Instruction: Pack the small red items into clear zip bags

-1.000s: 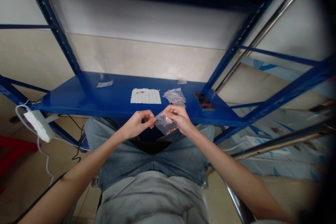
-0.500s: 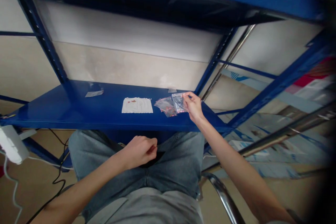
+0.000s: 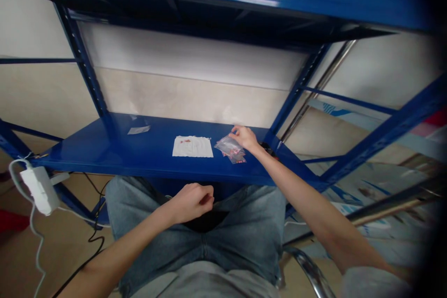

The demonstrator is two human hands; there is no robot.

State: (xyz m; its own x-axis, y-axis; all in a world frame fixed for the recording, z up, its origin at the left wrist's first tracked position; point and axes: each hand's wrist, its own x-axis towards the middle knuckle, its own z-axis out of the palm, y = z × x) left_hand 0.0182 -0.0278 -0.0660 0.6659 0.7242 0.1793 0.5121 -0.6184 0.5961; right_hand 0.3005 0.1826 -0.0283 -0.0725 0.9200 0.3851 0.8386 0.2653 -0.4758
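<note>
Small clear plastic zip bags (image 3: 230, 149), overlapping, flat, pink bits inside, lying on blue metal shelf (image 3: 104, 151)

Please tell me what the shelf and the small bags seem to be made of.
The shelf looks like painted steel: a smooth, glossy blue coat with bright reflections. The small bags look like thin clear plastic, since they shine, crease and let pinkish contents show.
</note>
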